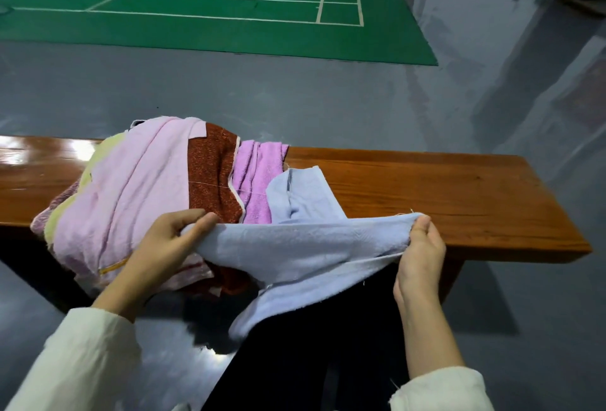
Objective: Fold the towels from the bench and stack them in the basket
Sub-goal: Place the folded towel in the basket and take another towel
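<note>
A light blue towel (305, 253) stretches between my two hands just in front of the wooden bench (442, 191). My left hand (164, 246) pinches its left corner and my right hand (421, 253) pinches its right corner. Part of the towel lies back on the bench and a flap hangs down toward my legs. Left of it, a heap of towels rests on the bench: a pale pink towel (131, 200) on top, a rust-red one (213, 177), a purple one (259, 177) and a pale yellow one (82, 187). No basket is in view.
The bench top right of the heap shows bare wood up to its right end. Grey glossy floor (295, 95) surrounds the bench, with a green court mat (196, 0) beyond. A wall (492, 0) stands at the far right.
</note>
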The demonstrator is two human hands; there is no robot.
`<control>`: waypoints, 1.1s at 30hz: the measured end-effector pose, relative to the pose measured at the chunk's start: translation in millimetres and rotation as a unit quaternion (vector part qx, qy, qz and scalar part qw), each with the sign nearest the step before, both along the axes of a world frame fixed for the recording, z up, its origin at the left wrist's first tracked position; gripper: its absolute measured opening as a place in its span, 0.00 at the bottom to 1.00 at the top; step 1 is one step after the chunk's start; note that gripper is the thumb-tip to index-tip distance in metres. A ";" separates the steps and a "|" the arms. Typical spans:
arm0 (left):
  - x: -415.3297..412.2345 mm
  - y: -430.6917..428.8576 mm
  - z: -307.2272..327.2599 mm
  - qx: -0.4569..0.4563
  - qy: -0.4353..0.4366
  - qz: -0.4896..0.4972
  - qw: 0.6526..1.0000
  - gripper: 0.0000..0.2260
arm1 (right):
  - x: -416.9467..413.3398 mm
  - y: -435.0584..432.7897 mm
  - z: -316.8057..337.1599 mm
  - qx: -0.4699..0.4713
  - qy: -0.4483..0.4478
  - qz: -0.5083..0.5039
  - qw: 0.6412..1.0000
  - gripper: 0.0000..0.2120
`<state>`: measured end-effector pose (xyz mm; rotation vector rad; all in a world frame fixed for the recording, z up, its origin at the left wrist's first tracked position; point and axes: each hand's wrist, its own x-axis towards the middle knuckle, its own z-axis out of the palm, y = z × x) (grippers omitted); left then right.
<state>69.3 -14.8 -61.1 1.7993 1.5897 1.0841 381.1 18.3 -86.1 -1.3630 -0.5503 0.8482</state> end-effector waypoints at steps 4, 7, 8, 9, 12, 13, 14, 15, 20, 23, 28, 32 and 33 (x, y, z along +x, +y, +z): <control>-8.0 6.8 5.3 -0.002 0.012 -0.058 0.998 0.23 | 7.9 -0.2 -2.5 -0.002 -0.010 -0.023 1.000 0.13; -26.5 15.0 13.4 0.075 0.213 -0.087 0.970 0.20 | 13.2 -2.8 -8.4 0.001 -0.060 -0.022 0.998 0.11; -31.1 17.5 16.7 0.095 0.254 -0.094 0.958 0.18 | 14.3 -3.9 -10.6 0.006 -0.078 -0.022 0.997 0.12; -35.1 19.8 19.4 0.107 0.282 -0.097 0.949 0.18 | 14.7 -4.8 -12.3 0.011 -0.091 -0.023 0.996 0.12; -41.0 23.7 23.4 0.157 0.358 -0.063 0.918 0.16 | 14.4 -4.6 -12.9 0.025 -0.121 -0.022 0.992 0.12; -41.1 23.5 24.9 0.171 0.376 -0.043 0.910 0.14 | 14.0 -3.8 -12.1 0.027 -0.129 -0.019 0.991 0.12; -39.7 22.6 26.8 0.173 0.386 -0.019 0.906 0.11 | 13.0 -2.8 -10.8 0.029 -0.136 -0.015 0.990 0.12; -37.6 20.8 27.8 0.171 0.391 0.005 0.904 0.09 | 12.0 -1.8 -9.5 0.031 -0.144 -0.011 0.989 0.12; -34.1 19.1 30.7 0.196 0.456 0.021 0.868 0.14 | 9.1 2.4 -0.7 0.059 -0.181 0.019 0.982 0.11; -37.1 23.3 37.2 0.163 0.416 0.045 0.893 0.16 | 6.5 12.8 10.6 0.074 -0.192 0.035 0.978 0.12; -34.5 41.0 69.0 0.135 0.281 0.134 0.941 0.03 | 2.0 42.2 57.7 0.127 -0.198 0.042 0.971 0.09; -35.4 60.9 102.3 0.169 0.206 0.170 0.949 0.05 | 5.2 62.1 96.4 0.153 -0.211 0.052 0.964 0.11; -31.1 65.0 110.5 0.157 0.131 0.183 0.962 0.07 | 6.6 66.0 105.4 0.156 -0.213 0.048 0.963 0.12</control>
